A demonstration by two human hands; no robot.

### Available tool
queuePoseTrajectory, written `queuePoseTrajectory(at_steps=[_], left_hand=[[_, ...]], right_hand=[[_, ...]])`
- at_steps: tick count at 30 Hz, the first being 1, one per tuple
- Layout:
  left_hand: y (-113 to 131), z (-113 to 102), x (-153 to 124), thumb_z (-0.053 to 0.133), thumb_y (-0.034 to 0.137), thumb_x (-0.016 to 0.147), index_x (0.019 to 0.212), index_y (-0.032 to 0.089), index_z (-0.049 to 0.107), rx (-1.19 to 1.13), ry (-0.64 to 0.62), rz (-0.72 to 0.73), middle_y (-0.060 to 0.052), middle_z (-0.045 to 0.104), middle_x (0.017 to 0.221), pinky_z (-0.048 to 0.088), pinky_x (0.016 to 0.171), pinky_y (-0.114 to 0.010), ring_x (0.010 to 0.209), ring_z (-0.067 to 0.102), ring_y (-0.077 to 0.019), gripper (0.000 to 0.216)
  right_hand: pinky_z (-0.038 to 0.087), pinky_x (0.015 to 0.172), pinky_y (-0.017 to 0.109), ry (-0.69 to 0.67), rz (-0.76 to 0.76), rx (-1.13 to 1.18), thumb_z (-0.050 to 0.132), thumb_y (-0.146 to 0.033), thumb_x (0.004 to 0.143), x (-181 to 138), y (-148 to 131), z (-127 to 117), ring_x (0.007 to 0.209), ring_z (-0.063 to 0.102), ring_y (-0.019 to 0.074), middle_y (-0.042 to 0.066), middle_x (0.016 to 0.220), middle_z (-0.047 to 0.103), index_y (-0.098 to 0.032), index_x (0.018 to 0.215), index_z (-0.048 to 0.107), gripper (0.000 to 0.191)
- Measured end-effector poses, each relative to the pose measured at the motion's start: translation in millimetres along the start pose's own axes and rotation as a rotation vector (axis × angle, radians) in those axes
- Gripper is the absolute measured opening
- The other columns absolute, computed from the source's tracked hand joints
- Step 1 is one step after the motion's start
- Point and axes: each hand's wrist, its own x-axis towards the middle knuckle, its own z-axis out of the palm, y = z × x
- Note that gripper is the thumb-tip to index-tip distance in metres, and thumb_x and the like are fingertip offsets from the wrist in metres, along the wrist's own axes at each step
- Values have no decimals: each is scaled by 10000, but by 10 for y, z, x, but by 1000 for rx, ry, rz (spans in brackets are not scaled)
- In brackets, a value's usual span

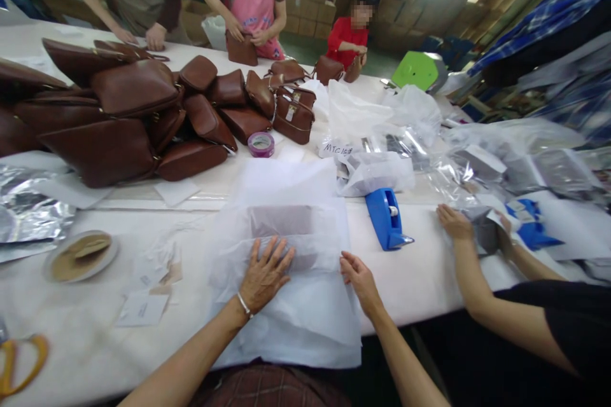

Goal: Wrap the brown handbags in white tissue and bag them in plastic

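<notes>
My left hand (264,275) lies flat with fingers spread on a sheet of white tissue paper (291,305) that is folded over a dark flat item (281,221) showing through it. My right hand (360,278) rests at the paper's right edge, fingers loosely curled and touching the paper, holding nothing I can see. A silver bracelet is on my left wrist.
A blue tape dispenser (386,217) sits right of the paper. Brown leather bags (133,114) are piled at the back left, a purple tape roll (261,144) beside them. Plastic bags (382,133) lie at right. A co-worker's hands (456,224) work at right; other people stand across the table. Yellow scissors (19,362) lie at left.
</notes>
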Motion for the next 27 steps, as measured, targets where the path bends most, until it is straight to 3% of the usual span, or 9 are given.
queuePoseTrajectory(at_steps=[3, 7, 11, 15, 18, 21, 24, 27], left_hand=[[-12, 26, -3, 701, 535, 817, 1437, 290, 457, 29, 24, 19, -92, 499, 1473, 52, 1201, -610, 1414, 354, -328, 709], [-31, 41, -5, 676, 568, 824, 1437, 286, 463, 52, 21, 32, -84, 494, 1478, 8, 1207, -583, 1419, 335, -321, 708], [-38, 44, -8, 658, 565, 840, 1437, 282, 466, 55, 15, 30, -87, 494, 1477, 10, 1208, -570, 1421, 328, -317, 689], [-38, 47, -17, 647, 567, 846, 1433, 278, 473, 52, 7, 21, -86, 491, 1478, 12, 1209, -563, 1419, 329, -319, 677], [-38, 48, -23, 645, 560, 851, 1436, 281, 470, 52, 9, 22, -86, 491, 1477, 18, 1210, -559, 1419, 328, -318, 671], [-45, 57, -26, 634, 556, 859, 1441, 283, 462, 55, 19, 30, -90, 498, 1469, 30, 1209, -560, 1418, 330, -314, 666], [-53, 63, -28, 627, 556, 863, 1451, 283, 447, 60, 16, 30, -94, 495, 1469, 37, 1205, -573, 1425, 315, -317, 673], [-39, 44, -41, 610, 552, 877, 1462, 271, 426, 67, 2, 34, -103, 467, 1490, 21, 1199, -586, 1442, 277, -323, 675]], right_hand=[[477, 428, 258, -138, 63, 86, 726, -502, 748, -55, -48, 54, 515, 624, 168, 50, 785, 733, -157, 984, 724, 418], [424, 452, 246, -136, 98, 148, 741, -478, 709, -20, -105, 43, 472, 496, 117, 10, 674, 661, -175, 793, 700, 318], [441, 526, 254, -128, 81, 193, 713, -453, 723, 2, -209, -29, 520, 437, 86, 43, 937, 678, -196, 747, 632, 270], [424, 441, 247, -267, 110, 249, 601, -461, 810, -69, -356, 11, 464, 467, 72, 61, 1092, 684, -215, 840, 573, 249], [462, 444, 249, -402, 155, 253, 613, -420, 791, -125, -380, 75, 449, 553, 110, 17, 856, 720, -221, 967, 550, 272], [459, 441, 236, -512, 189, 195, 720, -308, 665, -119, -293, 129, 449, 588, 152, -63, 521, 614, -197, 969, 599, 346], [449, 458, 226, -538, 207, 142, 690, -291, 664, -56, -168, 150, 456, 587, 143, -48, 478, 597, -197, 774, 635, 155], [466, 475, 244, -518, 233, 120, 601, -398, 733, 11, -95, 101, 454, 589, 146, -34, 483, 605, -204, 738, 633, 196]])
